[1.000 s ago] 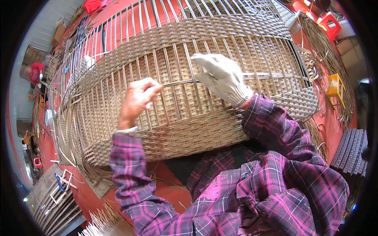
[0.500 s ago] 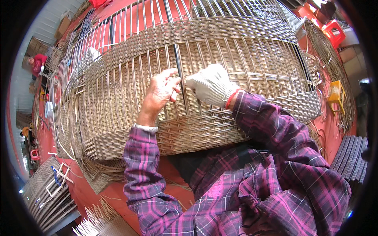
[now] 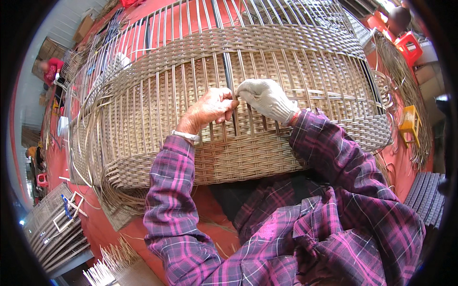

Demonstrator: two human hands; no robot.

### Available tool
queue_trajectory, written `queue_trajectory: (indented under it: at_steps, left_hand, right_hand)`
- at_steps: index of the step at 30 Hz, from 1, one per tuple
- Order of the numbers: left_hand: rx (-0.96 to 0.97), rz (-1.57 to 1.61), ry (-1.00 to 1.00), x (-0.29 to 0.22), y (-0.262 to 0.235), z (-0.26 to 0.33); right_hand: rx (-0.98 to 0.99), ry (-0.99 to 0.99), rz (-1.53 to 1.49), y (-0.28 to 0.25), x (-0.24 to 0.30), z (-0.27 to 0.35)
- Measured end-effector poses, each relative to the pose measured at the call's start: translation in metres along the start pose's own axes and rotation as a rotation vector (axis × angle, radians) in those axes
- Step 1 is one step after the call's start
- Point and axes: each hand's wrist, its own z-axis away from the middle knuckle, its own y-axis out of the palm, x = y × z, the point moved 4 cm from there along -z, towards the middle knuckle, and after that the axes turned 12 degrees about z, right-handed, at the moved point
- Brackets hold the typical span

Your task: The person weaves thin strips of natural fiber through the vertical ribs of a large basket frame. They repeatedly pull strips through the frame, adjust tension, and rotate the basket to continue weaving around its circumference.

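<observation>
The big wicker frame (image 3: 229,95) lies across your lap, tilted up and away from you over the red floor (image 3: 109,233), its lower band already densely woven and the upper part showing bare upright ribs. Your two hands meet at the dark centre rib (image 3: 228,71), just above the woven band. Your bare left hand (image 3: 210,108) is curled with its fingertips pinched on the rib or a strand beside it; which of the two I cannot tell. Your gloved right hand (image 3: 267,99) is closed, fingers pressed into the weave right next to the left. This looks like the weaving step, passing a strand round the centre rib; the next move probably calls for pulling it snug and feeding it behind the neighbouring rib. Both forearms, in plaid sleeves (image 3: 176,200), rise from below, elbows bent, wrists converging. Loose strands (image 3: 119,200) trail at the lower left corner, with stacked wire frames (image 3: 52,229) beyond.
</observation>
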Motion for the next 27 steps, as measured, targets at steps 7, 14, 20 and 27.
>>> queue_trajectory:
  at_steps: [7, 14, 20, 27]
  left_hand:
    - [-0.340, -0.109, 0.098, -0.009, -0.037, 0.058]
    - [-0.443, -0.132, 0.282, -0.018, -0.037, 0.100]
    - [-0.542, 0.043, 0.319, -0.002, -0.040, 0.072]
    - [-0.212, 0.214, 0.096, 0.016, -0.041, 0.031]
  right_hand:
    - [-0.301, -0.030, -0.111, -0.022, 0.019, -0.001]
    - [0.331, -0.209, -0.158, 0.009, 0.081, -0.021]
    - [0.206, -0.066, 0.570, -0.001, 0.060, -0.033]
    - [0.202, -0.147, 0.319, 0.034, 0.051, -0.038]
